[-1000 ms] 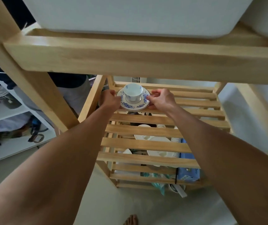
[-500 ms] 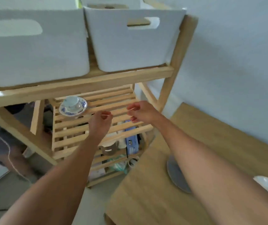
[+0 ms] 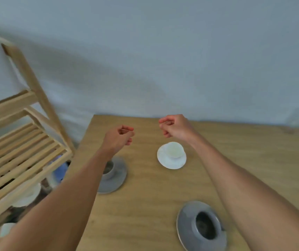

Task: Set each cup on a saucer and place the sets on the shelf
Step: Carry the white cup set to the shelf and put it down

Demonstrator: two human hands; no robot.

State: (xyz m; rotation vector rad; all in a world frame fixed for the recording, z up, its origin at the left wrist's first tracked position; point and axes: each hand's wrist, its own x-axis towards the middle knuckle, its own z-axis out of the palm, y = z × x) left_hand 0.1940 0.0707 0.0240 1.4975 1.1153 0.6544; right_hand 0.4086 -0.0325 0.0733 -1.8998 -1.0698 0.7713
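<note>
Both hands empty, fingers loosely curled, left hand (image 3: pixel 119 138) and right hand (image 3: pixel 174 126) above the desk (image 3: pixel 145 205); white cup-and-saucer set (image 3: pixel 171 155) just below; grip the saucer rim from both sides, keep level.

Pale grey wall (image 3: pixel 163 51), wooden table (image 3: pixel 145 205) against it, soft even light

The surface (image 3: pixel 163 205) under the fingers (image 3: pixel 128 129) is matt wood with fine grain. The white cup (image 3: pixel 174 150) and its saucer (image 3: pixel 170 163), just below the right fingers, look like smooth, glossy ceramic. The two grey sets (image 3: pixel 201 226) look duller, with a satin glaze. The shelf (image 3: pixel 23 142) is pale slatted wood.
</note>
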